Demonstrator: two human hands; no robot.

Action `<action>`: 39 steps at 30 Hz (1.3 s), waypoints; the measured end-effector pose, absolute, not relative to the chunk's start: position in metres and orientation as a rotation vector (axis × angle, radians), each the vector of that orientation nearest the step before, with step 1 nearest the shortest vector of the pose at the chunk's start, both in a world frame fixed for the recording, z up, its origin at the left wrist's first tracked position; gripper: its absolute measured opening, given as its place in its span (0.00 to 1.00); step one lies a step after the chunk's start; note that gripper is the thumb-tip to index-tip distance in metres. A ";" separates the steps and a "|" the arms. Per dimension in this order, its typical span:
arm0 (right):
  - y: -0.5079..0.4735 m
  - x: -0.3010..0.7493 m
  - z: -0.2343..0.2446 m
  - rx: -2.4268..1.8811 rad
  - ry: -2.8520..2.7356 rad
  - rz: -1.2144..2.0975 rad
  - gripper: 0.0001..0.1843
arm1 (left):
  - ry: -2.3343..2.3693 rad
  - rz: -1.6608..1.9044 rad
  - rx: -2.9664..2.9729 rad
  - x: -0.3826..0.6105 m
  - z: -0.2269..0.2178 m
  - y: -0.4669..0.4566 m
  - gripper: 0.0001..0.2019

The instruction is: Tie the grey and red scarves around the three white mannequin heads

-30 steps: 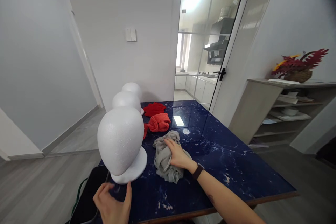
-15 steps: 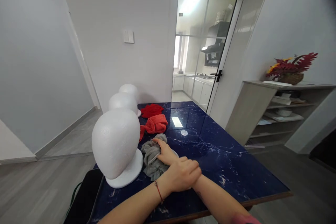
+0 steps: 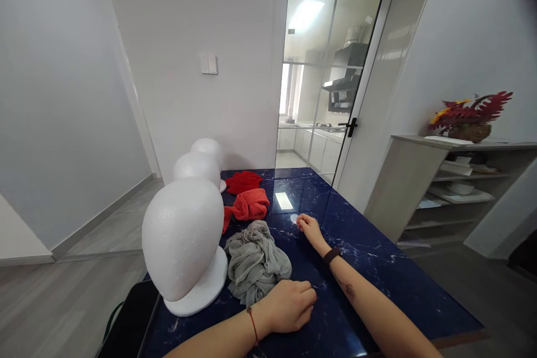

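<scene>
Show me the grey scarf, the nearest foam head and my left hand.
grey scarf (image 3: 255, 260), head view, bunched middle
nearest foam head (image 3: 182, 235), head view, rounded front
left hand (image 3: 289, 305), head view, its back

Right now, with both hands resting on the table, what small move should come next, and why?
Probably slide the left hand forward onto the grey scarf. The scarf lies crumpled beside the nearest foam head, the curled left hand is the closer one, and the right hand rests farther off on the blue table.
</scene>
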State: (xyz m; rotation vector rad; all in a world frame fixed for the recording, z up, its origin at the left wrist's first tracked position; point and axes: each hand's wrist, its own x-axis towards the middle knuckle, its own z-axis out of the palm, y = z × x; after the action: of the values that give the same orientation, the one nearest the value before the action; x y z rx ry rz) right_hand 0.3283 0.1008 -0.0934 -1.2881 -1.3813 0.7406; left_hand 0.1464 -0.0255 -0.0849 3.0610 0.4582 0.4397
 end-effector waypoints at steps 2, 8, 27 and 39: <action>0.102 0.330 -0.103 -1.298 -1.372 0.748 0.08 | 0.487 0.428 3.018 0.144 -0.084 -0.024 0.04; 0.104 0.336 -0.108 -1.261 -1.276 0.796 0.09 | 0.459 0.369 3.002 0.140 -0.079 -0.024 0.02; 0.103 0.342 -0.109 -1.177 -0.889 0.787 0.10 | 0.530 0.274 2.950 0.137 -0.073 -0.024 0.06; 0.105 0.345 -0.115 -1.193 -0.808 0.714 0.12 | 0.511 0.279 2.972 0.137 -0.074 -0.022 0.03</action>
State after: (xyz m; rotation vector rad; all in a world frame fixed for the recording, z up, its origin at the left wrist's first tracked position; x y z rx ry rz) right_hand 0.3450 0.1048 -0.1145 -1.1931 -0.8083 0.7140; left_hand 0.1375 -0.0218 -0.0743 2.9719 0.5108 0.2792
